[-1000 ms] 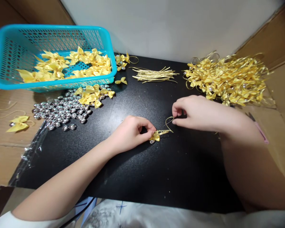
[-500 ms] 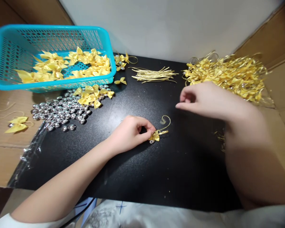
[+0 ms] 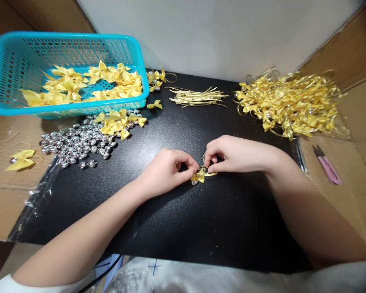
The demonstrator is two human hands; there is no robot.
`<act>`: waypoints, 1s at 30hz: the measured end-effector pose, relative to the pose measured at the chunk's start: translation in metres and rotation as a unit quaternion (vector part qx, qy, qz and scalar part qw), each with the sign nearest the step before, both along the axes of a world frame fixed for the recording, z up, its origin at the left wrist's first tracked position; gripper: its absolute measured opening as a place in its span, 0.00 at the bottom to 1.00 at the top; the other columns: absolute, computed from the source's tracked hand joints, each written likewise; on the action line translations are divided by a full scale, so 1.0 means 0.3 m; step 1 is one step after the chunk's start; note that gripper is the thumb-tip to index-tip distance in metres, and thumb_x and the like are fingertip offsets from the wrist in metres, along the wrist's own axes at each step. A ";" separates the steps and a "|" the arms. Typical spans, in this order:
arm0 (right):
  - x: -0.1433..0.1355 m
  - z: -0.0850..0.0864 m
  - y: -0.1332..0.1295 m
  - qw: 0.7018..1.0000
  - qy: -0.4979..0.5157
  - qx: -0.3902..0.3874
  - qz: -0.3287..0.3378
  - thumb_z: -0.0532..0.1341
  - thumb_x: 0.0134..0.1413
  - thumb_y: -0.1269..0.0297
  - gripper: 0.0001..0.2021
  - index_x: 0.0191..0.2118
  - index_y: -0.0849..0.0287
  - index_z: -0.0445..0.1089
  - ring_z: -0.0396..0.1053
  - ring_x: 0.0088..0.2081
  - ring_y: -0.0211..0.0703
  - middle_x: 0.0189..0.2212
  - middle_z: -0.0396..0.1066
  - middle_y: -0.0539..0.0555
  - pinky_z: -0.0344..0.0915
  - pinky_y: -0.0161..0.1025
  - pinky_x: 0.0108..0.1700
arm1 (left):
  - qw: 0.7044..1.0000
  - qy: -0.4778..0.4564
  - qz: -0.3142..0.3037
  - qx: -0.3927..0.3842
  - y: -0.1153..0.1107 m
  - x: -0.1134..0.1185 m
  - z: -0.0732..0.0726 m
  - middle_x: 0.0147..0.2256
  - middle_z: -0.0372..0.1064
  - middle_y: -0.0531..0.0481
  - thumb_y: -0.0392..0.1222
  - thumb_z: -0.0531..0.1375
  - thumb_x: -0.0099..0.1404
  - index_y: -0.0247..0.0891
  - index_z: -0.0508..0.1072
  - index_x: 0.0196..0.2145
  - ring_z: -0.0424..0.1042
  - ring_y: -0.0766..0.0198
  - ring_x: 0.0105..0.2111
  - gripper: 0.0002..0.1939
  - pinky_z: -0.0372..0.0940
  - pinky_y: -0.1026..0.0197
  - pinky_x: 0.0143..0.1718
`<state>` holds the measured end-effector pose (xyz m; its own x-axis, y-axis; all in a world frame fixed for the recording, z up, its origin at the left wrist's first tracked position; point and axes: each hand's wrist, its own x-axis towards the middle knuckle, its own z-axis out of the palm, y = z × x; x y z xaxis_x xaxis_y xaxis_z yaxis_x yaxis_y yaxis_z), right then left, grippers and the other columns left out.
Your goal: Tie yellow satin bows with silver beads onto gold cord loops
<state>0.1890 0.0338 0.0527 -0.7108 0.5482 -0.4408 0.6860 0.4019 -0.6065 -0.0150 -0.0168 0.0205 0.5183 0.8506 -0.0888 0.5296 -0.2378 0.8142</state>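
My left hand (image 3: 174,169) pinches a small yellow ribbon bow (image 3: 200,176) just above the black tabletop. A shiny silver bead (image 3: 194,182) hangs at the bow's lower left, and a thin gold cord (image 3: 204,159) loops up from it. My right hand (image 3: 227,154) has come in from the right, its thumb and forefinger closed on the cord beside the bow. The fingertips partly hide the cord and the spot where it meets the ribbon.
A turquoise basket (image 3: 70,109) of yellow bows stands back left. Before it lie silver beads (image 3: 76,144) and loose bows (image 3: 116,123). Cut gold cords (image 3: 198,97) lie at the back; a heap of corded bows (image 3: 293,103) is back right. Pink-handled snips (image 3: 327,167) rest on the cardboard.
My right hand has moved left and down from near the corded heap to the bow, and now grips its cord. The snips have come into view. My left hand stays in place.
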 end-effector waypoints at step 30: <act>-0.002 0.087 -0.054 0.989 -0.065 0.131 -0.003 0.59 0.52 0.74 0.08 0.26 0.59 0.74 0.67 0.27 0.37 0.27 0.74 0.53 0.54 0.34 0.31 | 0.985 -0.110 -0.059 -0.118 0.046 0.016 -0.035 0.30 0.76 0.48 0.36 0.62 0.61 0.33 0.75 0.32 0.74 0.66 0.30 0.04 0.66 0.66 0.32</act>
<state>0.1885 0.0175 0.0788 -0.6541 0.6600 -0.3695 0.7540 0.5296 -0.3886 -0.0102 -0.0030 0.0100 0.6413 0.7524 -0.1506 0.3133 -0.0775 0.9465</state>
